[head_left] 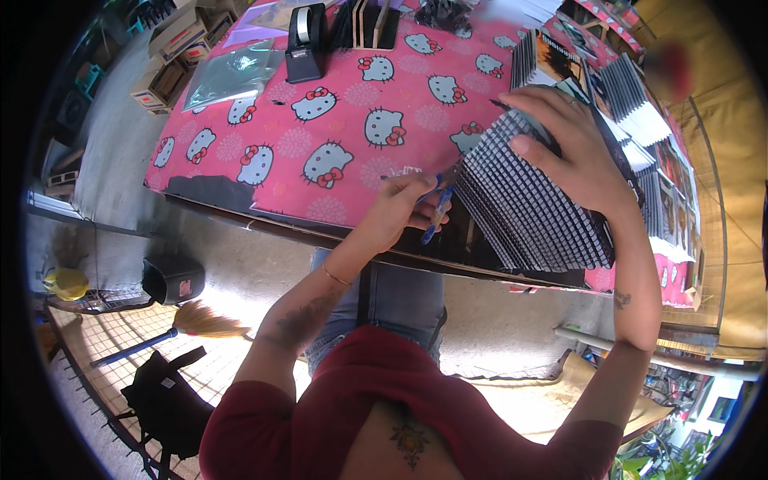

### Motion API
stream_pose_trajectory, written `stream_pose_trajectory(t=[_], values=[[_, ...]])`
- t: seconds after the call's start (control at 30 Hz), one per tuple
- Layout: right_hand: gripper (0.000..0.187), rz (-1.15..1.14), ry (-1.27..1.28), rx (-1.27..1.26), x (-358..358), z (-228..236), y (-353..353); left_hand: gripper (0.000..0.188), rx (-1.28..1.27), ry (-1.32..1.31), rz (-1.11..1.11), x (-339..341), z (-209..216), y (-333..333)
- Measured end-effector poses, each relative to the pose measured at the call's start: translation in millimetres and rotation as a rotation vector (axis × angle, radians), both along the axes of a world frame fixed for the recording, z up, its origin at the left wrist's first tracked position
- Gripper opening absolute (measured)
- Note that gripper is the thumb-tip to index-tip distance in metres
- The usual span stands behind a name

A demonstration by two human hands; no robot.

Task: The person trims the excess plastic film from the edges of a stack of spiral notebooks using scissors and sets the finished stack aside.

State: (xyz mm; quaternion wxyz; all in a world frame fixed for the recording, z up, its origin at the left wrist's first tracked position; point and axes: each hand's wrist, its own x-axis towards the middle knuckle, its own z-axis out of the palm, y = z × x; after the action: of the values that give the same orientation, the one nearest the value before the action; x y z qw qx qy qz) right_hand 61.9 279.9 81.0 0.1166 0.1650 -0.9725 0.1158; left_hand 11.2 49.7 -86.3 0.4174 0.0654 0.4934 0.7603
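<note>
My left hand (400, 210) is closed around blue-handled pliers (438, 214) at the near edge of the table. Their dark jaws are close to the lower left side of a stack of spiral-bound notebooks (532, 196). The stack leans in a slanted fan, its rows of coils facing me. Across the top of it lies my right hand (572, 136), fingers stretched out and thumb apart, touching the notebooks. The palm hides part of the upper covers.
A pink patterned cloth (352, 120) covers the table. Toward the back stand a black tape dispenser (306, 52), clear plastic sheets (236, 76) and a black organizer (376, 28). More spiral-bound notebooks (632, 96) are piled at the right. Cardboard boxes (172, 60) stand on the floor, left.
</note>
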Motion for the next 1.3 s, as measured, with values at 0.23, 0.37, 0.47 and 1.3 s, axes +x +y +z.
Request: stream_pose_trajectory(t=[0.23, 0.37, 0.47, 1.3], values=[[0.048, 0.008, -0.010, 0.007, 0, 0, -1, 0.038, -0.009, -0.027, 0.010, 0, -1, 4], [0.048, 0.011, 0.026, 0.004, 0, -2, 1, 0.037, -0.399, 1.141, 0.154, 7, -1, 2], [0.049, 0.000, 0.022, 0.015, 0, -2, 1, 0.038, -0.385, 0.973, 0.189, 10, 1, 3], [0.047, 0.000, 0.006, 0.030, 0, -2, 0, 0.040, -0.065, -0.046, 0.014, 5, -5, 4]])
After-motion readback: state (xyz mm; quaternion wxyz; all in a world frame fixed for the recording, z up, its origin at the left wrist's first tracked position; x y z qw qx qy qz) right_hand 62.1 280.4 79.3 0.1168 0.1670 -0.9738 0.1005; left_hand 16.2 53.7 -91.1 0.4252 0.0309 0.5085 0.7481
